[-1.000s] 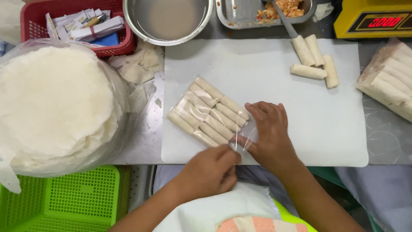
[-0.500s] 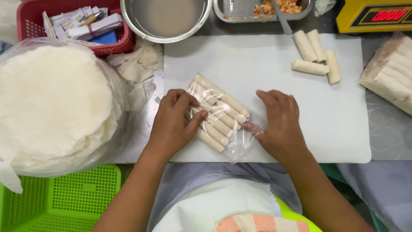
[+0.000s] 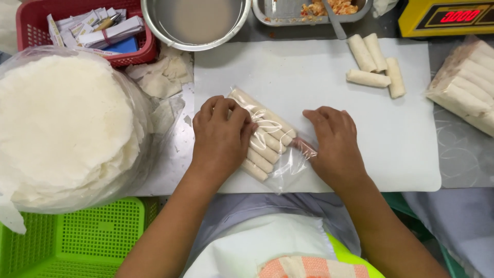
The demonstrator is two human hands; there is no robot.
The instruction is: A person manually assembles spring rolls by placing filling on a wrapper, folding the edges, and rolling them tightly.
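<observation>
Clear plastic bag of spring rolls (image 3: pixel 267 136): laid at the centre of the frame on a white cutting board (image 3: pixel 319 77), tilted from upper left to lower right, its loose open end toward the lower right. Pale rolls were packed side by side inside it.

Left hand (image 3: pixel 221 136): pressed palm down on the upper-left part of the bag, fingers curled over the rolls; nothing was lifted by it.

Right hand (image 3: pixel 334 141): laid flat on the board just right of the bag, its thumb side touching the bag's loose plastic end; whether the plastic was pinched could not be told.

Loose spring rolls (image 3: pixel 375 64): four were seen on the board at upper right, well apart from the bag.

Further packed rolls (image 3: pixel 465 85): a stack was seen at the right edge, off the board.

Stack of round white wrappers (image 3: pixel 62 123): held in clear plastic at the left of the frame.

Red basket (image 3: pixel 31 20): placed at upper left, filled with small paper packets.

Metal bowl (image 3: pixel 195 20): placed at top centre. A metal tray with filling (image 3: pixel 314 7) was set just right of it.

Green basket (image 3: pixel 67 237): seen at lower left, below the desk (image 3: pixel 463 159).
</observation>
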